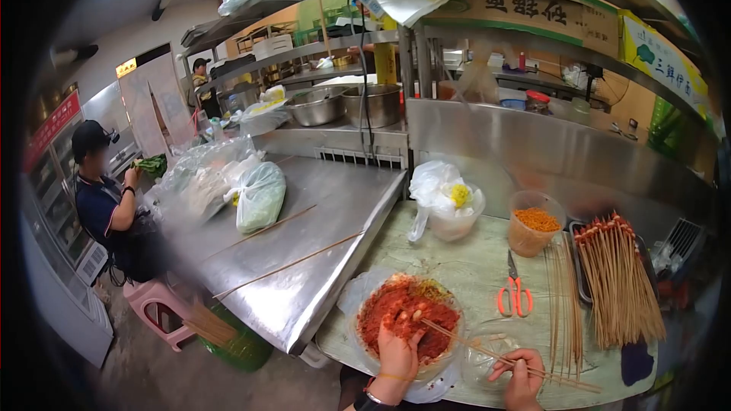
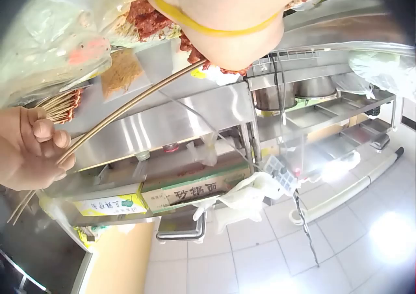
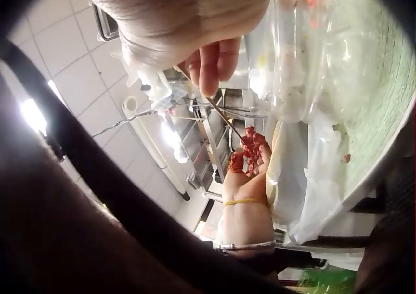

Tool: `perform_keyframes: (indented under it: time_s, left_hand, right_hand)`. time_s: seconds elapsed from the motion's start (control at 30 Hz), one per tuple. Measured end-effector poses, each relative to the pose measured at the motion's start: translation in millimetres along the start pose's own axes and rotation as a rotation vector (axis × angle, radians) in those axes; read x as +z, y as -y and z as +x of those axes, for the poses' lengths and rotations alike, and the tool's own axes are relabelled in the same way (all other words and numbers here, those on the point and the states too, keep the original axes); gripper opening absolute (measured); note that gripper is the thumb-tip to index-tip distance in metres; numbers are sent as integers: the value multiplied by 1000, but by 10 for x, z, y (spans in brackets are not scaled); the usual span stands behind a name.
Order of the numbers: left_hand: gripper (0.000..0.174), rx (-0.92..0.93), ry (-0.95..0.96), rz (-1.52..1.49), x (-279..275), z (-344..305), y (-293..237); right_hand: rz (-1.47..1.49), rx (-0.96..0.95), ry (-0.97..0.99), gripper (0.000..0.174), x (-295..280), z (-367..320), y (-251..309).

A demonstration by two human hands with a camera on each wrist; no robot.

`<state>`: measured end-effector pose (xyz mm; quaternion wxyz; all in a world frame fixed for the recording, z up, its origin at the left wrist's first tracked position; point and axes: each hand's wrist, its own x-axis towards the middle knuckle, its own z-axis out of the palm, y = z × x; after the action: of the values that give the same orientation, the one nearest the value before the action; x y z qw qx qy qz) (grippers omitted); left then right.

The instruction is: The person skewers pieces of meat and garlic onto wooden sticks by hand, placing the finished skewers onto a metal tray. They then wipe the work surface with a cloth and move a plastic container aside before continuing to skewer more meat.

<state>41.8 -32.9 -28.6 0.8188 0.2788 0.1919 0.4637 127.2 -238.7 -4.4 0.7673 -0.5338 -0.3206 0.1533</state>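
My left hand (image 1: 397,352) is in a clear lined bowl of red, crumbly seasoned food (image 1: 371,323). Red seasoning coats its fingertips, and thumb and fingers pinch a red-coated clump (image 3: 249,152). My right hand (image 1: 521,380) grips thin wooden skewers (image 1: 487,352) by their lower part, to the right of the bowl. Their far ends reach the left hand's fingers, beside a pale lump (image 1: 417,315). In the left wrist view the right hand (image 2: 32,148) holds the skewers between thumb and fingers. A clear plastic container (image 1: 499,335) stands between the hands.
Orange-handled scissors (image 1: 514,295), loose skewers (image 1: 563,304) and a tub of orange crumbs (image 1: 536,222) are on the green board. A black tray (image 1: 582,281) holds many loaded skewers (image 1: 617,274). A steel counter (image 1: 304,228) adjoins at left; a person (image 1: 106,198) is beyond.
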Motion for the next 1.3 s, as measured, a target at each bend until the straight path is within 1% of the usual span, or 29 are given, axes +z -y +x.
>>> perform_keyframes:
  time_s: [0.03,0.1,0.17,0.23,0.43,0.5,0.57,0.73,0.83,0.9,0.97,1.03,1.07,1.13,1.17,1.23,1.3]
  left_hand:
    - [36,-3,-7,0,-10,-11,-20]
    - [28,26,24,-32,45,-19,-27]
    - [29,27,32,-43,97,-31,-58]
    - [35,20,81,-42,68,-31,-72]
    - [35,-8,55,-76,82,-25,-69]
    - [33,11,45,-57,94,4,-76]
    - [37,-24,49,-68,97,-17,-77]
    - [34,13,50,-16,59,0,-39]
    - [33,15,39,-11,95,8,-58]
    - [32,24,10,19,97,7,-45]
    - [32,30,20,28,87,18,-29]
    - [32,35,27,39,91,3,-25]
    - [31,40,10,51,105,-4,-28]
    - [31,47,3,63,119,-11,-21]
    - [30,52,9,78,108,-8,-16]
    - [30,61,19,97,91,-7,-8]
    - [29,47,-13,108,88,-1,-6]
  right_hand:
    - [-2,7,2,23,19,-2,4]
    - [-10,13,1,24,15,12,28]
    - [-29,8,-1,24,14,12,26]
    - [-35,12,6,24,29,-4,12]
    - [-15,14,9,24,-11,-14,-49]
    - [-31,10,15,23,-19,-10,-60]
    - [-33,18,15,22,-3,-17,-24]
    - [-27,52,-11,21,-21,-28,60]
    - [-41,43,-41,20,-144,-43,150]
    - [-6,-23,-66,20,-285,-64,202]
    - [22,-36,-84,20,-408,-85,256]
    - [35,47,-88,22,-512,-122,281]
    - [39,40,-93,22,-535,-145,297]
    - [115,99,-83,23,-577,-180,319]
    - [119,92,-85,23,-605,-204,289]
    - [109,137,-88,24,-644,-247,225]
    - [100,145,-83,25,-647,-253,229]
